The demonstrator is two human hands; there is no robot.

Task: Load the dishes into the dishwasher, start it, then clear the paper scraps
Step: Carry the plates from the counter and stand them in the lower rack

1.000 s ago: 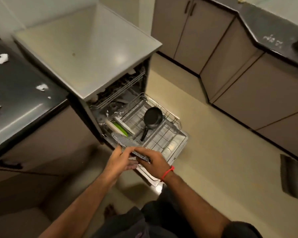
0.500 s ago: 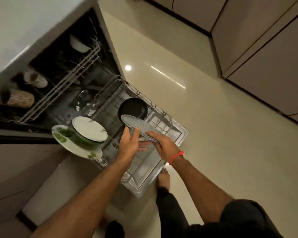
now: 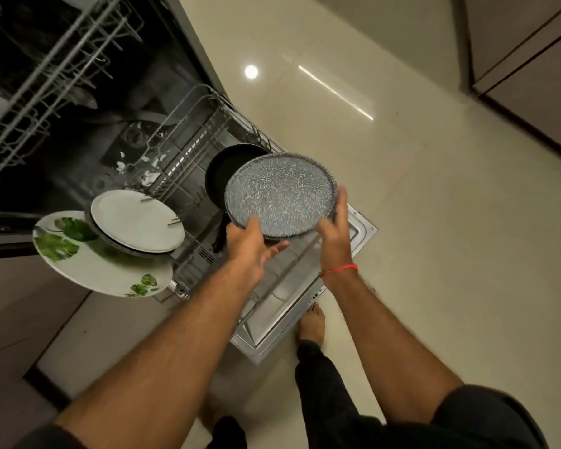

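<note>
Far left, the upper rack (image 3: 39, 82) is thin grey wire, tines sticking out over the dark inside of the dishwasher (image 3: 88, 150). Below that, a big round white plate with green leaf prints (image 3: 94, 264) stands tilted at the near left end of the pulled-out lower rack (image 3: 188, 150), and a plain white plate (image 3: 136, 220), glossy and smooth, leans just behind it, overlapping it. A black frying pan (image 3: 222, 171) sits further right in the same rack, handle pointing back toward the person.

In front of the pan is the speckled plate (image 3: 279, 194): round, grey-blue with a fine white granite-type fleck and a low raised rim. It's held above the lower rack, tipped up so its face looks toward the camera, no real long axis since it's a disc. The left hand (image 3: 250, 251) grips its lower left edge, thumb on the face and fingers curled under. The right hand (image 3: 336, 226) holds the right edge with fingers running up along the rim; a red thread (image 3: 339, 269) sits on that wrist. Shiny cream floor (image 3: 434, 222) on the right.
</note>
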